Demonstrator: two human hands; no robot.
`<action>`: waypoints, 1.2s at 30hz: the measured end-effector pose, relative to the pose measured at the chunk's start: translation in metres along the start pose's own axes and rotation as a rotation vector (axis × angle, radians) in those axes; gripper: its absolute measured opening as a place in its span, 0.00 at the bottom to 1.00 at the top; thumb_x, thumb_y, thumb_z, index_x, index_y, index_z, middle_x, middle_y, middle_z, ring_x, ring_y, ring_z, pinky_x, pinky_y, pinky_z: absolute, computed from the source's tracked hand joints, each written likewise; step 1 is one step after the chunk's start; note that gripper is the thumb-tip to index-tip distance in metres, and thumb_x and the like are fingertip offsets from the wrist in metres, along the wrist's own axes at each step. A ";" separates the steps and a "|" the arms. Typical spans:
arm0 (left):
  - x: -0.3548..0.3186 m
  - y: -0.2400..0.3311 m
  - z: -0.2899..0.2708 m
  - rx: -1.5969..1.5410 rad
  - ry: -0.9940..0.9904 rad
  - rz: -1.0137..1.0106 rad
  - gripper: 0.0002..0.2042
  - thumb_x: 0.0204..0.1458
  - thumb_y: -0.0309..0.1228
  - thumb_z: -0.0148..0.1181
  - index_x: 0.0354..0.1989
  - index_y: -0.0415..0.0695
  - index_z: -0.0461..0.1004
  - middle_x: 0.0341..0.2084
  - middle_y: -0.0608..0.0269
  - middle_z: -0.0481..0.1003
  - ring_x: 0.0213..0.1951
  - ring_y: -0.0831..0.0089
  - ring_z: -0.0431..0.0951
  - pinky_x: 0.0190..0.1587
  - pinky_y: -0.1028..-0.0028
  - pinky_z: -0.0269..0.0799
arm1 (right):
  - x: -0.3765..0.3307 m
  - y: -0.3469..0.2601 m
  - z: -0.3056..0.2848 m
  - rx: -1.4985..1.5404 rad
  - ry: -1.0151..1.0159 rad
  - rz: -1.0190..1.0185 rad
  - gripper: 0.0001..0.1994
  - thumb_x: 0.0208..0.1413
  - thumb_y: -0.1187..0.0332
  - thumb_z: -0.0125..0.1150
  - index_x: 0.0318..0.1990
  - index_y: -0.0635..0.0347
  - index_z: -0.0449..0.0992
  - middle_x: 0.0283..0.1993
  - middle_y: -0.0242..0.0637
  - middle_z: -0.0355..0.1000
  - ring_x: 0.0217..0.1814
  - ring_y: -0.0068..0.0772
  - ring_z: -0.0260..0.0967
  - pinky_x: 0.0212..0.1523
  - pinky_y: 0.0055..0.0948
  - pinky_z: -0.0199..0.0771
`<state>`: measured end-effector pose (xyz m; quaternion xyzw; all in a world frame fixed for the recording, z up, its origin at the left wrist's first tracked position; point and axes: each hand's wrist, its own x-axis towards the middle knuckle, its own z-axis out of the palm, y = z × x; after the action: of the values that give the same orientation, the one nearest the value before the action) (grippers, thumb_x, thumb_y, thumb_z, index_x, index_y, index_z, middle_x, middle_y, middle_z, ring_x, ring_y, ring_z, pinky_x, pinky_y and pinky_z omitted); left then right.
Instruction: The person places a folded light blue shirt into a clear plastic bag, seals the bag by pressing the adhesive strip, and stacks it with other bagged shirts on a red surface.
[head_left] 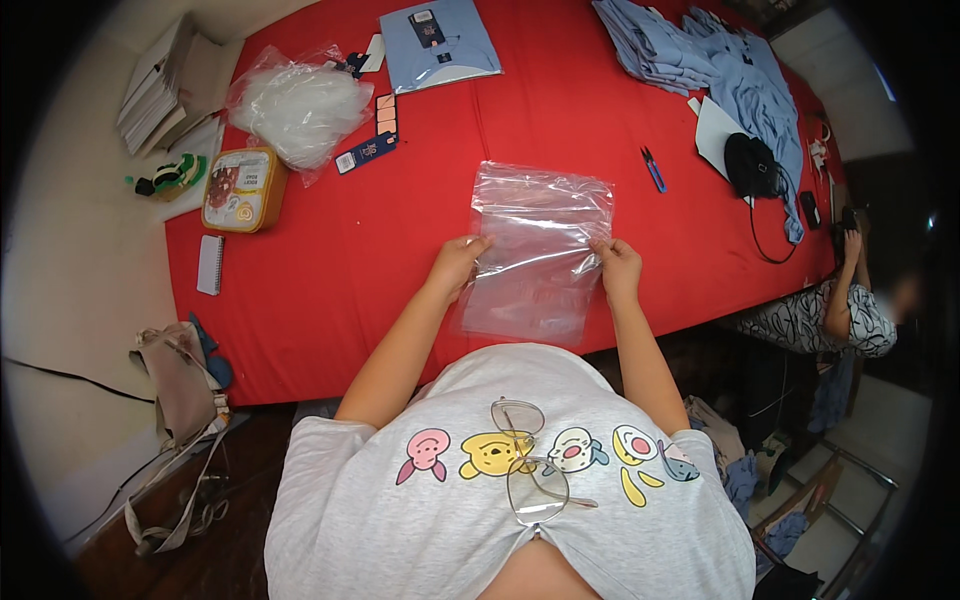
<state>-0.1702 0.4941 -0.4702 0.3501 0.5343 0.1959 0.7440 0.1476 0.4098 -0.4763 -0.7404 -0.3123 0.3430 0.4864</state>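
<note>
A clear plastic bag (535, 255) is stretched between my two hands above the near part of the red-covered table. My left hand (460, 263) pinches its left edge, thumb on top. On the opposite edge, my right hand (618, 268) grips the film in the same way. The bag looks flat, with nothing visible inside, and light glints off its creases. Beyond it at the back lies a folded blue shirt (465, 45) in a clear bag, a dark tag on top.
Clear plastic bags (300, 105) are heaped at the back left, beside dark tags (367, 153) and a yellow tub (245, 190). Blue thread snips (653, 170) lie right of centre. Folded blue shirts (655, 45) and a black cap-like item (752, 165) are farther right. Another person (850, 310) sits at right.
</note>
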 end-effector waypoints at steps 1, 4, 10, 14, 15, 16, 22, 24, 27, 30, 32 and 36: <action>0.005 -0.002 0.000 -0.023 0.027 -0.004 0.18 0.69 0.41 0.63 0.53 0.38 0.81 0.38 0.63 0.82 0.36 0.77 0.80 0.38 0.73 0.75 | -0.002 -0.001 0.005 -0.016 -0.016 -0.036 0.14 0.64 0.66 0.71 0.30 0.69 0.81 0.22 0.25 0.68 0.25 0.16 0.58 0.27 0.27 0.59; 0.011 -0.002 0.010 -0.210 0.116 0.047 0.17 0.69 0.42 0.61 0.50 0.38 0.82 0.39 0.63 0.81 0.37 0.76 0.78 0.41 0.71 0.73 | 0.002 0.001 0.000 -0.131 -0.092 -0.057 0.17 0.70 0.63 0.65 0.35 0.72 0.82 0.22 0.28 0.69 0.26 0.18 0.59 0.28 0.29 0.61; 0.017 -0.004 -0.009 -0.061 0.266 0.273 0.16 0.70 0.40 0.59 0.45 0.37 0.82 0.35 0.64 0.81 0.34 0.75 0.75 0.40 0.69 0.72 | 0.004 -0.015 -0.011 0.089 -0.077 0.100 0.15 0.74 0.64 0.57 0.44 0.69 0.83 0.33 0.27 0.77 0.34 0.17 0.68 0.35 0.23 0.67; 0.017 0.012 -0.079 0.323 0.416 0.449 0.17 0.71 0.40 0.57 0.42 0.37 0.81 0.29 0.57 0.80 0.30 0.68 0.75 0.38 0.65 0.72 | 0.015 -0.020 -0.044 0.066 0.059 -0.087 0.14 0.73 0.72 0.54 0.54 0.70 0.82 0.47 0.34 0.83 0.48 0.24 0.78 0.50 0.23 0.75; 0.009 0.022 -0.092 0.485 0.437 0.472 0.17 0.71 0.40 0.56 0.41 0.37 0.80 0.27 0.54 0.79 0.29 0.65 0.76 0.38 0.65 0.72 | 0.015 -0.021 -0.052 0.035 0.048 -0.117 0.13 0.73 0.74 0.54 0.56 0.70 0.82 0.48 0.35 0.83 0.48 0.24 0.78 0.51 0.23 0.76; -0.001 0.032 -0.100 0.540 0.446 0.460 0.17 0.71 0.41 0.56 0.41 0.37 0.80 0.28 0.52 0.79 0.30 0.62 0.76 0.38 0.63 0.73 | 0.014 -0.021 -0.054 0.004 0.043 -0.146 0.14 0.72 0.76 0.53 0.57 0.70 0.81 0.49 0.35 0.82 0.48 0.24 0.78 0.52 0.24 0.76; -0.040 0.052 -0.137 0.672 0.411 0.343 0.20 0.71 0.45 0.56 0.40 0.36 0.79 0.29 0.45 0.79 0.32 0.52 0.79 0.40 0.58 0.73 | 0.018 -0.015 -0.023 0.168 -0.035 -0.097 0.13 0.73 0.77 0.52 0.55 0.67 0.83 0.40 0.26 0.79 0.37 0.14 0.71 0.37 0.18 0.71; -0.042 0.046 -0.154 0.752 0.409 0.302 0.21 0.71 0.46 0.56 0.40 0.37 0.80 0.29 0.46 0.79 0.32 0.52 0.79 0.40 0.58 0.74 | 0.022 -0.026 -0.019 -0.004 -0.057 -0.129 0.13 0.72 0.76 0.53 0.54 0.67 0.83 0.38 0.26 0.78 0.36 0.15 0.70 0.37 0.19 0.70; -0.044 0.036 -0.162 0.859 0.382 0.389 0.19 0.71 0.44 0.57 0.40 0.37 0.80 0.26 0.50 0.79 0.30 0.55 0.78 0.39 0.59 0.73 | 0.033 -0.039 -0.021 -0.230 -0.119 -0.175 0.12 0.71 0.75 0.56 0.52 0.68 0.84 0.35 0.26 0.77 0.36 0.16 0.69 0.37 0.20 0.69; -0.047 0.040 -0.177 0.795 0.239 0.171 0.17 0.70 0.42 0.58 0.42 0.37 0.81 0.29 0.51 0.81 0.31 0.60 0.78 0.41 0.61 0.74 | 0.042 -0.044 -0.033 -0.323 -0.203 -0.160 0.11 0.69 0.75 0.58 0.50 0.68 0.85 0.33 0.28 0.77 0.35 0.18 0.69 0.37 0.21 0.69; -0.049 0.046 -0.175 0.797 0.181 0.209 0.18 0.71 0.42 0.58 0.39 0.37 0.80 0.25 0.59 0.76 0.30 0.69 0.73 0.38 0.65 0.71 | 0.052 -0.045 -0.044 -0.316 -0.274 -0.118 0.11 0.68 0.75 0.59 0.50 0.69 0.85 0.33 0.29 0.77 0.36 0.19 0.70 0.38 0.22 0.70; -0.041 0.039 -0.174 0.830 0.147 0.357 0.15 0.70 0.40 0.59 0.44 0.38 0.82 0.27 0.57 0.78 0.31 0.70 0.75 0.40 0.67 0.73 | 0.067 -0.052 -0.063 -0.259 -0.389 0.022 0.11 0.67 0.76 0.59 0.49 0.70 0.86 0.33 0.30 0.78 0.37 0.21 0.72 0.39 0.24 0.71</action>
<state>-0.3438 0.5478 -0.4466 0.6906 0.5500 0.1147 0.4555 0.2305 0.4482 -0.4231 -0.7200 -0.4335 0.4414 0.3144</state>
